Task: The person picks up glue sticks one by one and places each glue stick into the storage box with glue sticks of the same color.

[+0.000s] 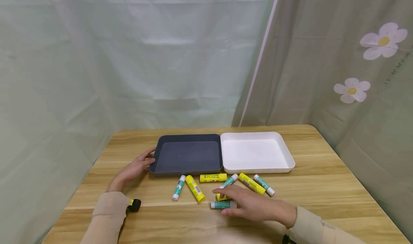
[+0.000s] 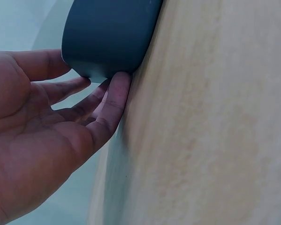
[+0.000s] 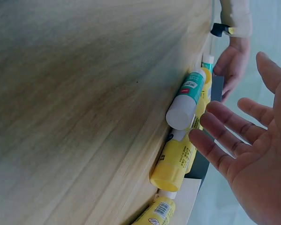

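My left hand (image 1: 133, 169) touches the left side of a dark grey tray (image 1: 190, 158). In the left wrist view, its fingertips (image 2: 119, 82) rest against the tray's rounded corner (image 2: 107, 42). Over the glue sticks reaches my right hand (image 1: 253, 203), holding nothing, its fingers spread. Between its thumb and fingers lies a green-and-white glue stick (image 1: 219, 205). Just behind that is a yellow glue stick (image 1: 222, 197), partly hidden by the fingers. The right wrist view shows the green stick (image 3: 187, 98) and a yellow stick (image 3: 170, 164) beside the open palm (image 3: 267, 164).
A white tray (image 1: 258, 154) stands right of the dark one, side against side. Before the trays lie more glue sticks: yellow ones (image 1: 195, 189) and smaller green ones (image 1: 179, 187). All rest on a wooden table (image 1: 167, 222). Curtains (image 1: 180, 57) hang behind it and at its sides.
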The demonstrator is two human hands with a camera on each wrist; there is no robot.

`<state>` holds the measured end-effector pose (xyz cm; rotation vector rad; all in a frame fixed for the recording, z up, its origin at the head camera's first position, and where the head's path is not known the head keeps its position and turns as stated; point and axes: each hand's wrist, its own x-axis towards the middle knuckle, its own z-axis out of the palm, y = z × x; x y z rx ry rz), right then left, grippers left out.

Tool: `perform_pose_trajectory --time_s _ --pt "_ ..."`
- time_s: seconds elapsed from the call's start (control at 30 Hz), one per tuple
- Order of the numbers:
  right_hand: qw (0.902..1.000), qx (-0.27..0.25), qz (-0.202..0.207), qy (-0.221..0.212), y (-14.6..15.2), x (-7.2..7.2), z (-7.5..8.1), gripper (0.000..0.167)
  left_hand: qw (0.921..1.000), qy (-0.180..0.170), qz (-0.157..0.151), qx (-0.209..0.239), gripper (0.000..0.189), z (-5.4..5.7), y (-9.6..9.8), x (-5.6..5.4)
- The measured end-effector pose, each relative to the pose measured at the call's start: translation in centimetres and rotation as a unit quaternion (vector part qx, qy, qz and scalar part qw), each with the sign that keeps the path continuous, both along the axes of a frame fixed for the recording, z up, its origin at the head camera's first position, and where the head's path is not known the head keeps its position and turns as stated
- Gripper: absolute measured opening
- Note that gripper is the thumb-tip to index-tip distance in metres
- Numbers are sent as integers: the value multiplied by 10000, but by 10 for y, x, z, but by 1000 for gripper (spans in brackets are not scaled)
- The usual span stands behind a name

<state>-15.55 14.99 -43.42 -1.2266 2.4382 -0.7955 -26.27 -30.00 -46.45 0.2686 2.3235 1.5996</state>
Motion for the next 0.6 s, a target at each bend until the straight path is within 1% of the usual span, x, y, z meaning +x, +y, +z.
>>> perform_pose_trajectory --time_s 0.23,0.43,0.6 --pt "9998 124 -30 152 0 1 -2 60 9999 85 -69 4 64 2 1 1" --pt "9991 108 104 392 0 4 -6 56 10000 -20 -11 -13 63 1 1 1" --pt "9978 283 87 592 0 6 -8 53 10000 -53 25 9 62 1 1 0"
